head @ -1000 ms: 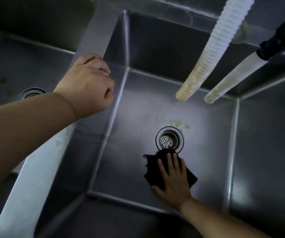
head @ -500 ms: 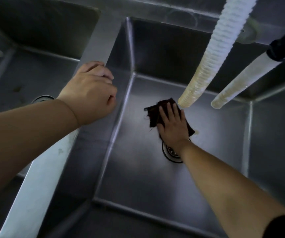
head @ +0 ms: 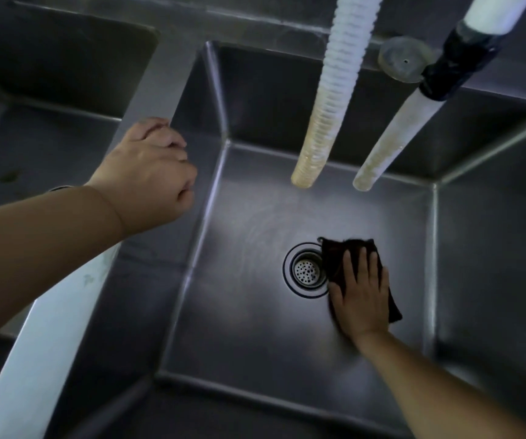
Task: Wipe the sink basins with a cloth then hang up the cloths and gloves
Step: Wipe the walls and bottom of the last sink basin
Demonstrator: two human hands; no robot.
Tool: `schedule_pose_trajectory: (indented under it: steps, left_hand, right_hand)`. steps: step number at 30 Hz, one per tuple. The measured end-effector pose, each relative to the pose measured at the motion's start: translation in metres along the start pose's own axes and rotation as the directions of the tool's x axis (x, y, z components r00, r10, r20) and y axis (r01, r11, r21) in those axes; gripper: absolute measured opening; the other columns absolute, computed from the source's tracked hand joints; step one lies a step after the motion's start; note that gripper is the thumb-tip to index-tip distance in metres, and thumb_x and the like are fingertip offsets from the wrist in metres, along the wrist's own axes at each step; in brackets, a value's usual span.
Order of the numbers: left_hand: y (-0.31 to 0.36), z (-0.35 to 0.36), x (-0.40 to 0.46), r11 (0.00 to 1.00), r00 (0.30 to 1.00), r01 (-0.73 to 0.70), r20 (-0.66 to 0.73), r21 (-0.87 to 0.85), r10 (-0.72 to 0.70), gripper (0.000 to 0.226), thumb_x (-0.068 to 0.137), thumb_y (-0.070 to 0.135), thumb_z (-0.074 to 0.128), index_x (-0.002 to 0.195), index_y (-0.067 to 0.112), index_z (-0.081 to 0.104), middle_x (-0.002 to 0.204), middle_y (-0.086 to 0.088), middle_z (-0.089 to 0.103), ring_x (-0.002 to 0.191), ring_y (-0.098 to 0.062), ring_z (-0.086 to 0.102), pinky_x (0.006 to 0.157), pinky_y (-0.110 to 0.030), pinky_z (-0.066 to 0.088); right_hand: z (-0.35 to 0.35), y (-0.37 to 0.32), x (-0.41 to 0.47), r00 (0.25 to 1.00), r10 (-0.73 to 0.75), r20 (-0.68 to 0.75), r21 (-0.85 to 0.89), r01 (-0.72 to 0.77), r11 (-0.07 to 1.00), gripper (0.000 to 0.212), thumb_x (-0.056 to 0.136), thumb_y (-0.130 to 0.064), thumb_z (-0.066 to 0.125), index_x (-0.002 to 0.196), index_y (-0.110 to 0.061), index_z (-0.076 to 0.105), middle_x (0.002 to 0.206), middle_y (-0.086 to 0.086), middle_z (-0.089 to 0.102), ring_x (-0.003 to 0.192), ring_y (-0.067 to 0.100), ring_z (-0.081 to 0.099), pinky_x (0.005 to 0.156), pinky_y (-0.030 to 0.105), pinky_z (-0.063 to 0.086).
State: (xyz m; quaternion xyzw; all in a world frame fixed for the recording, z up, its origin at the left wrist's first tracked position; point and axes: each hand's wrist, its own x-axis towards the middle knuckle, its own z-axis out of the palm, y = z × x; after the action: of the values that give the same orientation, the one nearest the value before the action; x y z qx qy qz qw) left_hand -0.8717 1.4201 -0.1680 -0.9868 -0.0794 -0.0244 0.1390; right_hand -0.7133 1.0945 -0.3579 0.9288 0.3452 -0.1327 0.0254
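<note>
I look down into a deep steel sink basin (head: 242, 318) with a round drain strainer (head: 306, 271) in its floor. A dark cloth (head: 339, 252) lies flat on the basin floor just right of the drain. My right hand (head: 361, 296) presses on the cloth with straight, spread fingers. My left hand (head: 152, 172) rests on the steel divider (head: 157, 90) between the two basins, its fingers curled over the rim's edge. No gloves are in view.
A second basin (head: 43, 128) lies to the left of the divider. A white ribbed hose (head: 328, 103) and a smooth tube (head: 391, 144) with a black fitting hang down over the back of the basin, above the floor.
My right hand has slid the cloth from the back of the basin, under the ribbed hose, forward and to the right of the drain, which now shows. The left hand has stayed on the divider.
</note>
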Motion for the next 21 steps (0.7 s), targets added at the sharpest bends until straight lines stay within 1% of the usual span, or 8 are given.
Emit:
schedule_pose_trajectory:
  steps: [3, 5, 7, 11, 13, 14, 16, 21]
  left_hand:
    - [0.0, -0.002, 0.003, 0.986, 0.988, -0.154, 0.041, 0.072, 0.151, 0.031, 0.076, 0.018, 0.044, 0.076, 0.001, 0.071, 0.082, -0.021, 0.068, 0.109, -0.039, 0.057, 0.106, -0.052, 0.031]
    - [0.016, 0.0, 0.006, 0.972, 0.974, -0.219, 0.069, 0.082, 0.214, 0.03, 0.071, 0.016, 0.044, 0.072, 0.0, 0.068, 0.078, -0.022, 0.067, 0.101, -0.04, 0.061, 0.1, -0.052, 0.039]
    - [0.049, 0.011, 0.006, 0.977, 0.972, -0.202, 0.109, -0.066, 0.209, 0.019, 0.072, 0.018, 0.051, 0.076, 0.007, 0.067, 0.078, -0.015, 0.067, 0.092, -0.034, 0.063, 0.088, -0.043, 0.047]
    - [0.133, 0.054, -0.006, 0.96, 0.932, -0.034, 0.339, -0.277, 0.131, 0.028, 0.085, 0.031, 0.054, 0.11, 0.019, 0.057, 0.119, -0.005, 0.057, 0.119, -0.023, 0.047, 0.096, -0.034, 0.038]
    - [0.162, 0.075, -0.011, 0.935, 0.863, 0.066, 0.49, -0.348, 0.122, 0.049, 0.091, 0.029, 0.046, 0.138, 0.019, 0.037, 0.15, -0.011, 0.029, 0.14, -0.024, 0.022, 0.112, -0.038, 0.02]
    - [0.172, 0.084, -0.013, 0.931, 0.818, 0.087, 0.558, -0.354, 0.136, 0.059, 0.093, 0.029, 0.043, 0.147, 0.02, 0.021, 0.158, -0.011, 0.009, 0.145, -0.024, 0.007, 0.116, -0.042, 0.009]
    - [0.187, 0.096, -0.011, 0.928, 0.778, 0.093, 0.608, -0.361, 0.159, 0.076, 0.091, 0.031, 0.046, 0.151, 0.022, 0.0, 0.158, -0.011, -0.015, 0.145, -0.027, -0.013, 0.116, -0.048, -0.005]
    - [0.197, 0.118, -0.001, 0.925, 0.735, 0.133, 0.662, -0.356, 0.149, 0.108, 0.079, 0.036, 0.065, 0.149, 0.024, -0.016, 0.153, -0.012, -0.03, 0.141, -0.028, -0.027, 0.113, -0.057, -0.009]
  right_hand:
    - [0.01, -0.01, -0.038, 0.996, -0.09, 0.028, -0.017, 0.09, 0.996, 0.069, 0.086, -0.045, 0.031, 0.144, -0.009, 0.036, 0.15, 0.022, 0.03, 0.141, 0.038, 0.023, 0.114, 0.052, 0.012]
    - [0.015, -0.016, -0.052, 0.985, -0.165, 0.055, -0.033, 0.167, 0.985, 0.07, 0.084, -0.046, 0.035, 0.143, -0.009, 0.038, 0.149, 0.022, 0.032, 0.141, 0.038, 0.023, 0.111, 0.054, 0.015]
    - [0.017, -0.02, -0.055, 0.977, -0.205, 0.055, -0.037, 0.207, 0.978, 0.07, 0.083, -0.047, 0.037, 0.142, -0.008, 0.041, 0.148, 0.02, 0.035, 0.141, 0.035, 0.022, 0.111, 0.053, 0.016]
    - [0.017, -0.026, -0.036, 0.96, -0.279, 0.03, -0.048, 0.281, 0.959, 0.068, 0.084, -0.048, 0.037, 0.138, -0.007, 0.046, 0.145, 0.017, 0.042, 0.139, 0.034, 0.03, 0.11, 0.051, 0.015]
    - [0.017, -0.033, -0.021, 0.952, -0.304, 0.019, -0.042, 0.305, 0.951, 0.066, 0.086, -0.048, 0.037, 0.135, -0.005, 0.05, 0.14, 0.016, 0.048, 0.135, 0.033, 0.037, 0.11, 0.051, 0.016]
    - [0.017, -0.038, -0.015, 0.95, -0.311, 0.015, -0.043, 0.312, 0.949, 0.065, 0.087, -0.048, 0.036, 0.133, -0.004, 0.053, 0.136, 0.015, 0.052, 0.133, 0.032, 0.041, 0.11, 0.051, 0.016]
    - [0.018, -0.046, -0.005, 0.947, -0.322, 0.008, -0.048, 0.322, 0.946, 0.063, 0.088, -0.047, 0.035, 0.13, -0.005, 0.056, 0.131, 0.013, 0.058, 0.128, 0.029, 0.047, 0.11, 0.049, 0.016]
    - [0.022, -0.049, 0.006, 0.927, -0.374, -0.02, -0.019, 0.374, 0.927, 0.054, 0.09, -0.041, 0.035, 0.126, -0.009, 0.06, 0.123, 0.007, 0.064, 0.122, 0.024, 0.053, 0.111, 0.047, 0.014]
